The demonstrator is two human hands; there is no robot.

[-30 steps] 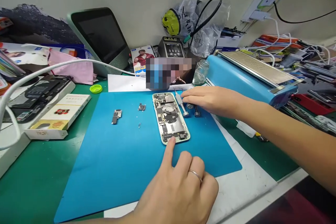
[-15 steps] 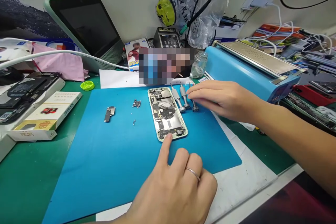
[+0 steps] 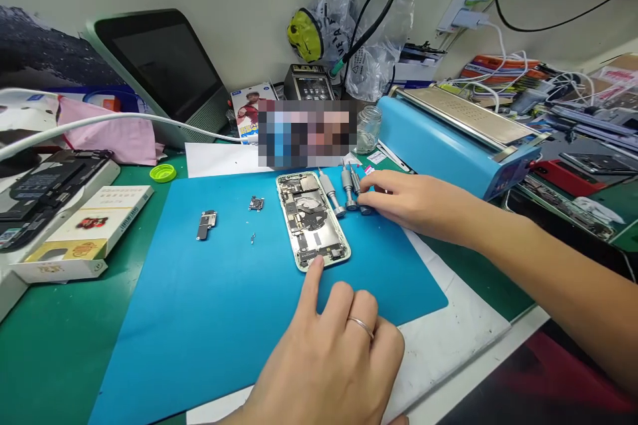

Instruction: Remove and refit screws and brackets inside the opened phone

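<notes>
An opened phone (image 3: 312, 219), its insides showing, lies lengthwise on a blue mat (image 3: 224, 305). My left hand (image 3: 333, 352) wears a ring; its index finger is stretched out and touches the phone's near edge, and the other fingers are curled with nothing in them. My right hand (image 3: 403, 202) reaches in from the right to a row of grey screwdrivers (image 3: 347, 189) beside the phone. Its fingertips pinch the rightmost one. Two small removed parts (image 3: 206, 222) (image 3: 256, 203) and a tiny screw (image 3: 252, 237) lie on the mat, left of the phone.
A blue machine with a metal top (image 3: 438, 139) stands at the right, with a glass jar (image 3: 369, 127) beside it. A white box (image 3: 84, 229), a green cap (image 3: 163, 173), a white cable (image 3: 124, 121) and a tablet (image 3: 159, 70) are at the left. Cables and clutter fill the far right.
My right hand has drawn back along the screwdrivers, uncovering two of them, and pinched its fingertips onto the rightmost one. My left index finger stays on the phone's near edge.
</notes>
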